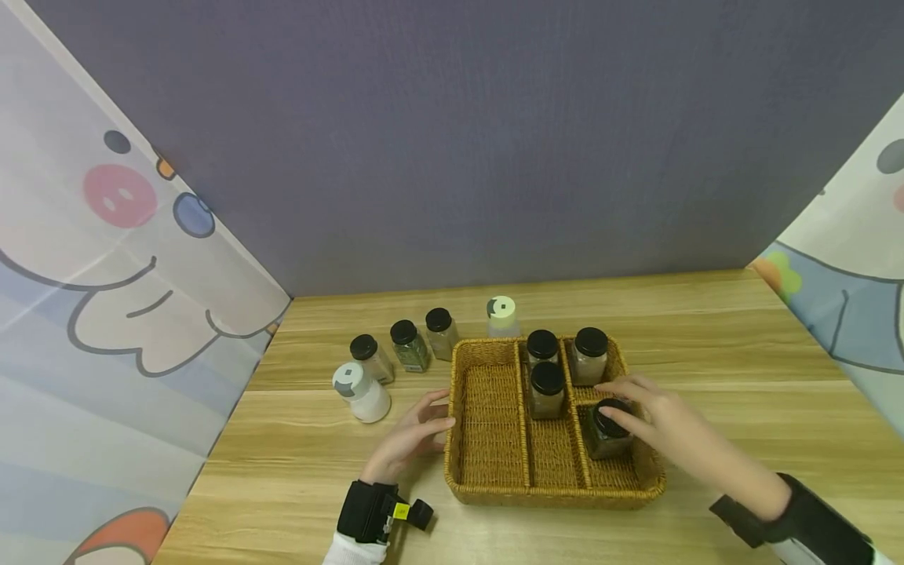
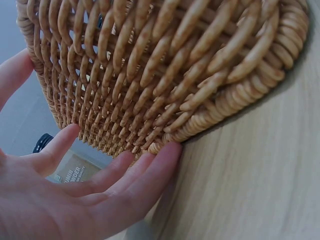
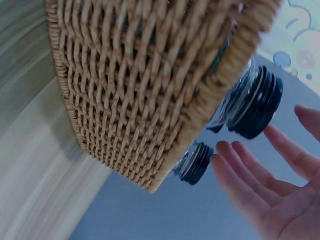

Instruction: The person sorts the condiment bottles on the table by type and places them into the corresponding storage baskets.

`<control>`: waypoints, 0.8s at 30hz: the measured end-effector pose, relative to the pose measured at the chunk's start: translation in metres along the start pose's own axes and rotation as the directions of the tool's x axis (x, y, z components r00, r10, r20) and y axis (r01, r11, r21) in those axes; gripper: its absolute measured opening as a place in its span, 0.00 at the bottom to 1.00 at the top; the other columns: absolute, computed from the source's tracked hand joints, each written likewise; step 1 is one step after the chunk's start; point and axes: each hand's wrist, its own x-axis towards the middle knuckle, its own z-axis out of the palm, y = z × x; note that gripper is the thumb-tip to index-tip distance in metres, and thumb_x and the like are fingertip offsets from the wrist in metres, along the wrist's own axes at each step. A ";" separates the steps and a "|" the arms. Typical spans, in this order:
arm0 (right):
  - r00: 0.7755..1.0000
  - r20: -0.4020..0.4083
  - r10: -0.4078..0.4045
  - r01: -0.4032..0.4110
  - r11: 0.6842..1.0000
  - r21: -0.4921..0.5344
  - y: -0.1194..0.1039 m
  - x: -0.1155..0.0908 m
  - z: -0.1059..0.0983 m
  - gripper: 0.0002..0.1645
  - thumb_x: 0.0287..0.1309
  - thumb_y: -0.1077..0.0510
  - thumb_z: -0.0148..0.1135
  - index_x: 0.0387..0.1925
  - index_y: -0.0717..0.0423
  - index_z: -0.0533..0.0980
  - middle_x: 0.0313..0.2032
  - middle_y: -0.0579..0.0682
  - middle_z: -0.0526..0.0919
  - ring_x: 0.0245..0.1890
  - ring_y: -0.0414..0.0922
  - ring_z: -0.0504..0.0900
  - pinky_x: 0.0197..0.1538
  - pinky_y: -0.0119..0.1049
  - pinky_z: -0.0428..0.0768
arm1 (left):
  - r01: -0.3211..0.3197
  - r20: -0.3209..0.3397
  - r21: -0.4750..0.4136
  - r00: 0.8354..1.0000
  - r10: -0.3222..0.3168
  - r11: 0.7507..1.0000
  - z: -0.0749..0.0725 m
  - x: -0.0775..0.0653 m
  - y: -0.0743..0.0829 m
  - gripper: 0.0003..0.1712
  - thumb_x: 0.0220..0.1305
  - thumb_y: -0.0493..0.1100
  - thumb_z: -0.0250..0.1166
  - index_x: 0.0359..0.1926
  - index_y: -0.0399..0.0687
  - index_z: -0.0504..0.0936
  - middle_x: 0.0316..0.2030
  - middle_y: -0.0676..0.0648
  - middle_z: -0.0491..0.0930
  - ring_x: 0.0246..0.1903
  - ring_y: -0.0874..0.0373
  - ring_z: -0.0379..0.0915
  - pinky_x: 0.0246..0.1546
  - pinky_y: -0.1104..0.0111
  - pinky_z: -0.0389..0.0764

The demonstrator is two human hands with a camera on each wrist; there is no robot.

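Note:
A wicker basket (image 1: 491, 494) with compartments sits on the wooden table. My left hand (image 1: 413, 435) rests at its left side, fingertips against the woven wall (image 2: 150, 65) in the left wrist view. My right hand (image 1: 653, 412) is over the front right compartment, its fingers spread around the black lid of a glass jar (image 1: 609, 439) standing there. In the right wrist view the fingertips (image 3: 272, 132) are right by that lid (image 3: 257, 102), extended rather than curled. Another black-lidded jar (image 1: 589, 357) stands in the back right compartment, and two jars (image 1: 546, 392) are in the middle one.
Left of the basket stand several containers: a white-capped bottle (image 1: 363, 396) and black-lidded jars, one with green contents (image 1: 411, 349). Behind the basket is another bottle with a pale cap (image 1: 502, 312). A grey wall (image 1: 494, 157) rises behind the table.

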 end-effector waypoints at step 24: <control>0.988 -0.051 0.149 -0.119 0.920 0.373 0.055 0.008 -0.007 0.27 0.59 0.62 0.51 0.58 0.69 0.60 0.51 0.70 0.68 0.43 0.22 0.67 0.42 0.15 0.68 | 0.020 -0.026 -0.008 0.999 -0.020 1.000 0.003 -0.002 0.003 0.36 0.57 0.39 0.58 0.64 0.41 0.52 0.59 0.31 0.57 0.51 0.47 0.65 0.47 0.55 0.72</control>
